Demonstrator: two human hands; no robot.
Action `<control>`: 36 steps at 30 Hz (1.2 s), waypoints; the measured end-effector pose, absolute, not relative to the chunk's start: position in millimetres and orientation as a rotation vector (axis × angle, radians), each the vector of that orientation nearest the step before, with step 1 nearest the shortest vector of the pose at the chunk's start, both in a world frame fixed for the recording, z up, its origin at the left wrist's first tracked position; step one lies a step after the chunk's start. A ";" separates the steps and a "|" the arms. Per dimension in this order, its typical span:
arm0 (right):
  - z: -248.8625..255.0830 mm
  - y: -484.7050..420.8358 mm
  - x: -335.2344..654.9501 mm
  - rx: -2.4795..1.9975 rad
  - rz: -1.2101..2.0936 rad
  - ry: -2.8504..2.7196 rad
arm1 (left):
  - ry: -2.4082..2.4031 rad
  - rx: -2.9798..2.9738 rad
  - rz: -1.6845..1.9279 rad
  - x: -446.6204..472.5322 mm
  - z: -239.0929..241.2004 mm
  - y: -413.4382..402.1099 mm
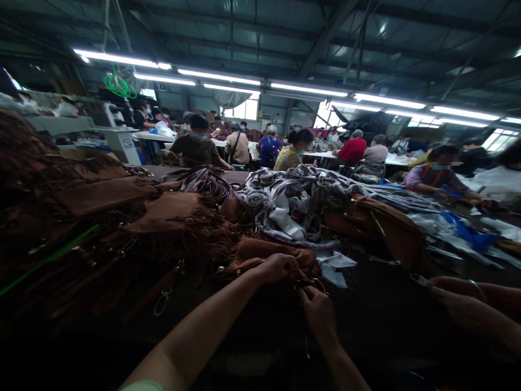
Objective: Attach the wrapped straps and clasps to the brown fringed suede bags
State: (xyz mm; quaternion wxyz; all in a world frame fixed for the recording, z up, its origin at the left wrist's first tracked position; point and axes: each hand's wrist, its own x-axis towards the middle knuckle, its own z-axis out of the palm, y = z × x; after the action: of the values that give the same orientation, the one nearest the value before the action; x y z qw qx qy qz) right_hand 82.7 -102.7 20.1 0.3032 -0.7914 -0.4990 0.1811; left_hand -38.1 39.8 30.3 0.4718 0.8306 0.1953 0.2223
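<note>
My left hand (279, 267) is closed over the top edge of a brown suede bag (260, 255) that lies on the dark table in front of me. My right hand (317, 304) pinches something small at the bag's right end, near a metal ring; what it holds is too small to name. Both forearms reach in from the bottom of the view. The bag's underside and the fingertips of both hands are in shadow.
A heap of brown fringed bags (122, 217) covers the table's left side. Grey plastic-wrapped straps (293, 201) are piled behind. Another person's forearms (476, 304) rest at the right edge. Several seated workers (297, 146) sit at tables farther back.
</note>
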 end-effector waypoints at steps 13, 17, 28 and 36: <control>9.5 -101.6 84.3 -1.851 0.606 -1.088 | 0.477 2.249 0.846 -41.3 24.4 30.2; 8.6 -102.4 80.3 -1.581 0.710 -0.822 | 0.570 2.207 0.844 -40.0 19.1 34.0; 30.7 -95.5 88.7 -1.604 0.451 -1.172 | 0.553 2.087 0.796 -41.0 18.4 37.7; 43.1 -77.4 84.0 -1.949 0.007 -1.575 | 0.596 1.919 0.713 -47.9 35.0 36.1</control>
State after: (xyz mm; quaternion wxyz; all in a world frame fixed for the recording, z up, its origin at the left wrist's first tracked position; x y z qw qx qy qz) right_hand 84.0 -77.4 43.1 0.3128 -0.7387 -0.5970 0.0028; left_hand -47.9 36.1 35.0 0.4837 0.7877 0.2447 0.2929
